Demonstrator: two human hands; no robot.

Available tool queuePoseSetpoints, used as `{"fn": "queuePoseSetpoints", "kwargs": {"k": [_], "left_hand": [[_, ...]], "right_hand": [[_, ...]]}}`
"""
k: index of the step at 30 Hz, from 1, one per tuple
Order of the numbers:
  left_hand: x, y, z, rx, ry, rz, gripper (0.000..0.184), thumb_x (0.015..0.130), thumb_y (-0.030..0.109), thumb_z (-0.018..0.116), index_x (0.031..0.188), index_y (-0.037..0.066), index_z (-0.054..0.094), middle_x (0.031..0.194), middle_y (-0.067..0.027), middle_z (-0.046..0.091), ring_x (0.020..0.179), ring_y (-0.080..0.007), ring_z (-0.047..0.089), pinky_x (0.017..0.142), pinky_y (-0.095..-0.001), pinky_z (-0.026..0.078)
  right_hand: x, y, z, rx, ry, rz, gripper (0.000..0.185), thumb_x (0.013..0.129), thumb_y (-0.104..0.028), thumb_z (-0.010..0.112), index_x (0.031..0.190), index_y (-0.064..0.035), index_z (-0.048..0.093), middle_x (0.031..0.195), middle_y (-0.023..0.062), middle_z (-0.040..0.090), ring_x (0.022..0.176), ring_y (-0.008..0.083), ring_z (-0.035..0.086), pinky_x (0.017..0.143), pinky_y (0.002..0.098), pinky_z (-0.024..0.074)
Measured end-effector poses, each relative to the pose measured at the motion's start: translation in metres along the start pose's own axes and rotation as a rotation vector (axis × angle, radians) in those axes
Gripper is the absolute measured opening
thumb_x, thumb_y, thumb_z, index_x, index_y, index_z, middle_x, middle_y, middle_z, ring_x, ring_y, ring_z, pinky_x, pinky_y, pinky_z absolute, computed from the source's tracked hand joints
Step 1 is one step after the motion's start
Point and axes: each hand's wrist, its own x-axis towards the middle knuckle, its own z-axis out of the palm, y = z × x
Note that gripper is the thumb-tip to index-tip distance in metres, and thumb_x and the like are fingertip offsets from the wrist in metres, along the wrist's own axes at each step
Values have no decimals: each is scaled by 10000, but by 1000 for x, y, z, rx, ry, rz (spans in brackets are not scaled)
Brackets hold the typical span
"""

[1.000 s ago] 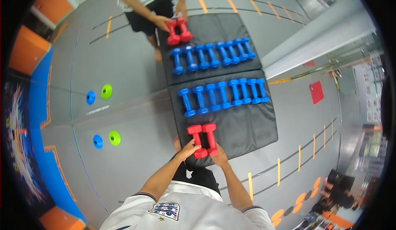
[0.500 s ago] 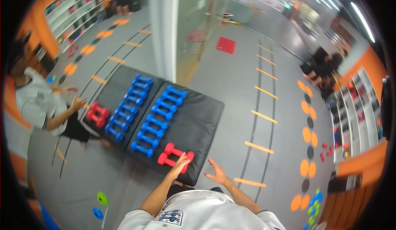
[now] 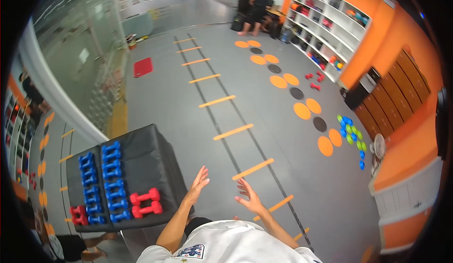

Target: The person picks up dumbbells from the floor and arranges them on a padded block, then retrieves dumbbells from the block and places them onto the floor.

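Note:
My left hand [image 3: 198,185] is raised beside the black padded box's right edge, fingers apart, holding nothing. To its right, my right hand [image 3: 249,196] hangs over the grey floor, also empty with fingers spread. Two red dumbbells [image 3: 146,202] lie side by side on the black padded box [image 3: 146,154], left of my left hand and apart from it. A row of blue dumbbells [image 3: 114,180] lies beside them. The box's mirror reflection shows another blue row [image 3: 90,187] and red dumbbells [image 3: 78,215].
Orange strips [image 3: 233,132] form a floor ladder ahead. Orange and black discs [image 3: 302,111] run to its right, near blue and green cones [image 3: 351,133]. A red mat [image 3: 143,67], white shelves [image 3: 325,22] and a standing person [image 3: 257,8] are farther off.
The view has swung to the right, putting the box at the lower left. Both hands have let go of the red dumbbells and moved away from them.

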Motion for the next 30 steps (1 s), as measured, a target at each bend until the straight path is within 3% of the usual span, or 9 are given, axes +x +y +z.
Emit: {"fn": "queuePoseSetpoints", "kwargs": {"k": [7, 12, 18, 22, 30], "left_hand": [[49, -10, 160, 0, -307, -22, 838, 938, 323, 574, 1583, 63, 106, 1606, -195, 208, 1500, -305, 200, 1194, -439, 207], [81, 3, 231, 66, -514, 20, 831, 941, 271, 582, 1584, 64, 96, 1617, -183, 193, 1504, -306, 194, 1192, -448, 218], [148, 4, 278, 61, -617, 87, 821, 941, 257, 585, 1582, 60, 110, 1609, -186, 223, 1493, -316, 230, 1185, -464, 239], [210, 15, 298, 48, -666, 47, 824, 930, 288, 564, 1575, 37, 116, 1607, -190, 218, 1496, -299, 220, 1198, -442, 197], [378, 61, 343, 142, -792, 121, 798, 927, 309, 574, 1562, 31, 178, 1584, -202, 274, 1489, -310, 235, 1203, -460, 183]], "right_hand": [[-87, -16, -132, 298, 311, 3, 793, 897, -114, 680, 1553, -70, 236, 1527, 179, 363, 1389, 302, 415, 1107, 420, 387], [-108, -35, -188, 336, 423, -51, 779, 907, -121, 643, 1556, -53, 216, 1535, 191, 343, 1409, 315, 382, 1127, 434, 352], [-60, -43, -240, 357, 456, -102, 747, 938, -249, 580, 1555, -44, 213, 1551, 198, 325, 1419, 334, 367, 1138, 460, 335], [-11, -51, -282, 292, 466, -126, 733, 953, -300, 568, 1550, -38, 232, 1548, 198, 335, 1411, 338, 379, 1134, 464, 339], [94, -41, -381, 320, 568, -145, 720, 1000, -381, 527, 1551, -30, 224, 1550, 194, 333, 1413, 320, 374, 1128, 446, 333]]}}
